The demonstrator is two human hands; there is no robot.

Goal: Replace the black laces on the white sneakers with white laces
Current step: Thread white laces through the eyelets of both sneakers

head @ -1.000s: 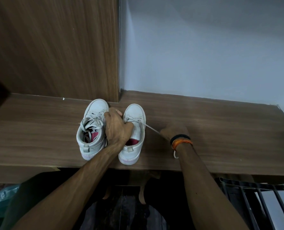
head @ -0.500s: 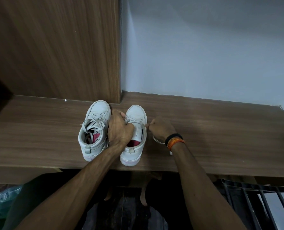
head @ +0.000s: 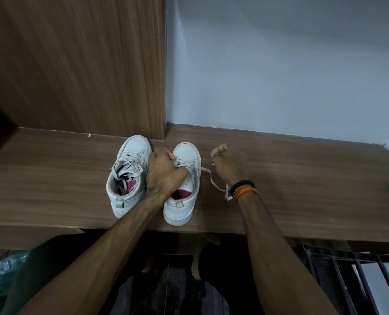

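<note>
Shelf edge: the front lip of the wooden shelf (head: 52,214) ran across at 6 o'clock, and both forearms crossed it.
Right sneaker (head: 184,185): it stood heel near that lip, long axis from 6 to 12 o'clock, toe toward the wall.
Left sneaker (head: 129,176): just beside it at 9 o'clock, parallel, already threaded with pale laces.
Left hand (head: 164,176): it gripped the right sneaker's inner collar, fingers curled over by the eyelets.
White lace (head: 208,178): it left the right sneaker's outer eyelets toward 3 o'clock, slack, looping down by the wrist.
Right hand (head: 226,165): clenched, at 3 o'clock of the right sneaker; whether it pinched the lace end I cannot tell.
Nearer hand: the right, judged better placed to pull.
Open room: bare shelf stretched toward 3 o'clock; the wooden panel (head: 75,64) closed off 11 o'clock.
</note>
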